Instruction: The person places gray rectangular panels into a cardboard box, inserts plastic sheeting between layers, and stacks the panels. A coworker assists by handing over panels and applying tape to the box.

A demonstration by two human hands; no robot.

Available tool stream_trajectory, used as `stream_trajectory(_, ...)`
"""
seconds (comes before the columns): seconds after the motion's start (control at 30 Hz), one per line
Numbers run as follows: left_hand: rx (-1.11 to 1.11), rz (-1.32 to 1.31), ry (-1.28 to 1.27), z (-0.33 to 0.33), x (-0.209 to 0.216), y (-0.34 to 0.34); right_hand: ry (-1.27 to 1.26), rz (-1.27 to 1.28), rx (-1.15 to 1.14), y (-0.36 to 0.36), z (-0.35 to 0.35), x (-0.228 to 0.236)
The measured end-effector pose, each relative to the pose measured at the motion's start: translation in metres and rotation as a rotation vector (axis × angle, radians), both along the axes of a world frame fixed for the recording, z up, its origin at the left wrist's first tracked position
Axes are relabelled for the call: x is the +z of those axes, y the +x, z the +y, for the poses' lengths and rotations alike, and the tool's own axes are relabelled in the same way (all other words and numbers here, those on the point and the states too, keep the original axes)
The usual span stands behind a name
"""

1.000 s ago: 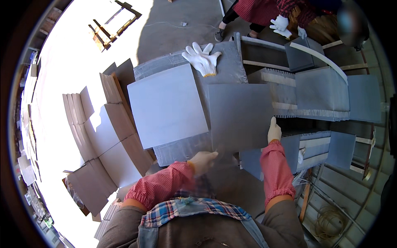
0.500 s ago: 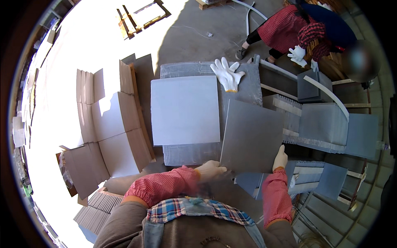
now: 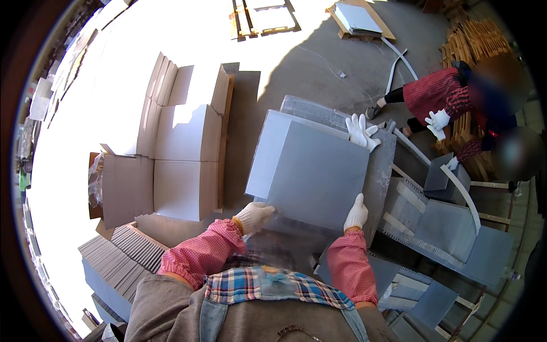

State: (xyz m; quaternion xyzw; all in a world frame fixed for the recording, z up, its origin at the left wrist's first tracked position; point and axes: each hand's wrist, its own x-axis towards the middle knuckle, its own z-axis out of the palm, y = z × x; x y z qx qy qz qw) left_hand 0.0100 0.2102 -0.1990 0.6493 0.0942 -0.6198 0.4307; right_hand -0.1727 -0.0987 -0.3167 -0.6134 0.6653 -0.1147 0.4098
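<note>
A flat grey square panel (image 3: 322, 176) is held between my two gloved hands, over a paler panel (image 3: 266, 145) whose left strip shows. My left hand (image 3: 255, 218) is closed at the grey panel's near left corner. At the near right corner, my right hand (image 3: 356, 213) grips the edge, thumb on top. Both panels are above a plastic-wrapped grey work surface (image 3: 383, 174). An unworn white glove (image 3: 361, 132) lies on that surface, beside the grey panel's far right corner. Whether the two panels touch all along cannot be seen.
Brown cardboard stacks (image 3: 185, 134) stand on a pallet to the left, beside grey slatted stacks (image 3: 122, 259). At right are wrapped panel stacks (image 3: 439, 228) and a curved white strip (image 3: 462, 196). A co-worker (image 3: 433, 97) in a red checked garment bends beside wooden pieces (image 3: 476, 43).
Both hands have carried the grey panel leftward over the paler panel, covering most of it. The whole view has turned, so the surroundings appear shifted right and tilted.
</note>
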Motion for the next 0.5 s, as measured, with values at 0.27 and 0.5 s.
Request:
stream_trajectory(0.27, 0.164, -0.088, 0.113, 0.032, -0.032, 0.044, -0.016, 0.015, 0.108, 0.089, 0.025, -0.003)
stream_trajectory(0.5, 0.181, -0.081, 0.089, 0.040, -0.035, 0.051, -0.061, 0.422, 0.459, 0.097, 0.011, 0.016)
